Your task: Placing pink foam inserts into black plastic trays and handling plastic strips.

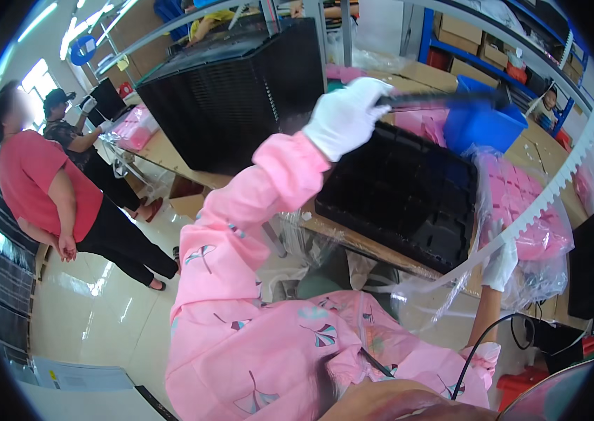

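My left hand (349,116), in a white glove, is raised over the table. Its fingers are closed on one end of a dark, flat tray-like piece (444,100), seen edge-on and smeared by motion. Below it a black compartmented tray (402,193) lies on the table. My right hand (500,266), also gloved in white, is low beside the tray's near right corner, next to pink trays (518,200) wrapped in clear plastic. A pale toothed strip (549,203) curves across in front of that hand, and its fingers are mostly hidden.
A tall stack of black trays (234,98) stands at the left of the table. A blue bin (486,126) sits behind the black tray, with more pink pieces (423,123) beside it. Two people stand at the left, one in a red shirt (51,175). Metal frame posts rise behind.
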Tool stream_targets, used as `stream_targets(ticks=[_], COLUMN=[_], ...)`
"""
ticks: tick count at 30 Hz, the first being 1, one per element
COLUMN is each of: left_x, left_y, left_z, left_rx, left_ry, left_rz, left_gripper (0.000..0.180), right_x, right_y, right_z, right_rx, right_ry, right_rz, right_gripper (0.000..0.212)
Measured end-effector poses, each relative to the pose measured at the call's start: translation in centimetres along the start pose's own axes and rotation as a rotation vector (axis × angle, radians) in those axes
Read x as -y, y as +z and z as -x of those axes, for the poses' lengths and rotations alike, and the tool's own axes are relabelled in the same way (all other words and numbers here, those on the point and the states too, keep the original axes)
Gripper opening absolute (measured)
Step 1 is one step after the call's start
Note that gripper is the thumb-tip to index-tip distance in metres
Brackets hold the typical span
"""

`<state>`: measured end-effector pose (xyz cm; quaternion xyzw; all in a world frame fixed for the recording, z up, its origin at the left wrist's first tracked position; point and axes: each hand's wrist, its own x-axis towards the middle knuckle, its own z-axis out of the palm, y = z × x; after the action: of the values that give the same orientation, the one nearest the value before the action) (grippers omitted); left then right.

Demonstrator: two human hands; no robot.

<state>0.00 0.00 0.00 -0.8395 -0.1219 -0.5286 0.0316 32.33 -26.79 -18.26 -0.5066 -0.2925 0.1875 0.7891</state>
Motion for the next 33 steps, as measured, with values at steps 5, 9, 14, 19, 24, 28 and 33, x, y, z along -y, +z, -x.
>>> stream_targets(ticks=[5,9,14,19,24,28,33], left_x=[0.0,2.5,8.9,19.5,22.0,27.5,34.2], left_y=[-7.6,-12.5,-18.4,-26.5,-23.7,-23.2,-25.9], left_z=[-4.7,-7.2,-8.9,-7.6,-6.9,-4.7,-1.5], left_rx=[-0.326,-0.503,-0.732,-0.58,-0.928,-0.417,0.398], left_ry=[-0.289,-0.427,-0.429,-0.903,-1.075,-1.281,-1.05], left_rz=[0.04,0.576,0.511,-0.14,0.294,-0.354,-1.113], left_gripper=[0.029,0.027,0.031,0.072,0.064,0.058,0.042], right_x=[-2.7,-1.0,-1.8,-3.1,-2.8,-2.7,-2.4], right_y=[1.4,2.4,2.1,2.9,3.2,3.0,2.8], right_z=[1.0,0.9,0.8,1.1,1.8,2.1,2.5], right_rx=[0.026,0.052,0.006,0.099,0.104,0.145,0.152], right_ry=[0.048,0.052,0.124,0.097,0.111,0.094,0.125], right_rz=[-0.091,-0.104,0.025,0.038,0.196,0.294,0.267], right_gripper=[0.048,0.041,0.039,0.036,0.035,0.034,0.034])
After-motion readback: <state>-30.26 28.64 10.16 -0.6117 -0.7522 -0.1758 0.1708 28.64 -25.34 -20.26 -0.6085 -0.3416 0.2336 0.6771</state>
